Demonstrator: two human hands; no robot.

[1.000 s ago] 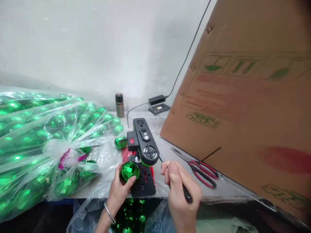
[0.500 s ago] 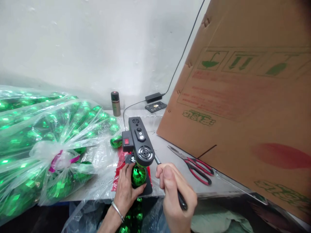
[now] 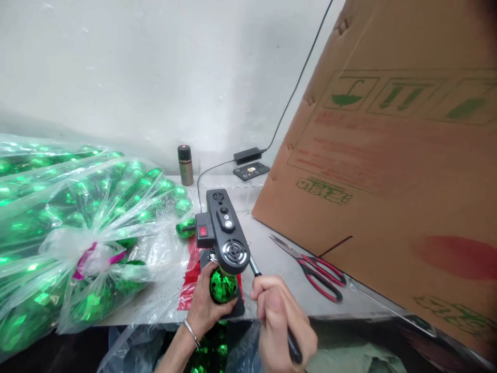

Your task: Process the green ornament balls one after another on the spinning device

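Observation:
My left hand (image 3: pixel 207 303) is closed around a shiny green mirrored ball (image 3: pixel 223 286), thumb at its lower right and fingers at its left. The ball sits under the front end of a black press-like machine (image 3: pixel 228 230) with round silver grilles and a red switch (image 3: pixel 202 231). Wrapped in my right hand (image 3: pixel 283 321) is the black-gripped lever (image 3: pixel 294 346) whose metal rod runs up to the machine's right side. Beneath the machine, a red sheet (image 3: pixel 190 282) lies partly under its black base (image 3: pixel 236 309). More green balls (image 3: pixel 205 352) show below the table edge.
Clear plastic bags of green balls (image 3: pixel 93 305) fill the left. Red-handled scissors (image 3: pixel 316 269) lie right of my hand, before a large leaning cardboard box (image 3: pixel 388 207). Behind stand a small bottle (image 3: pixel 185 166), a power adapter (image 3: pixel 248 155) and a dark phone-like slab (image 3: pixel 251 171).
The view has shifted slightly. The machine's front end appears a little lower, and my right hand with the lever has dropped slightly. My left hand still holds the ball.

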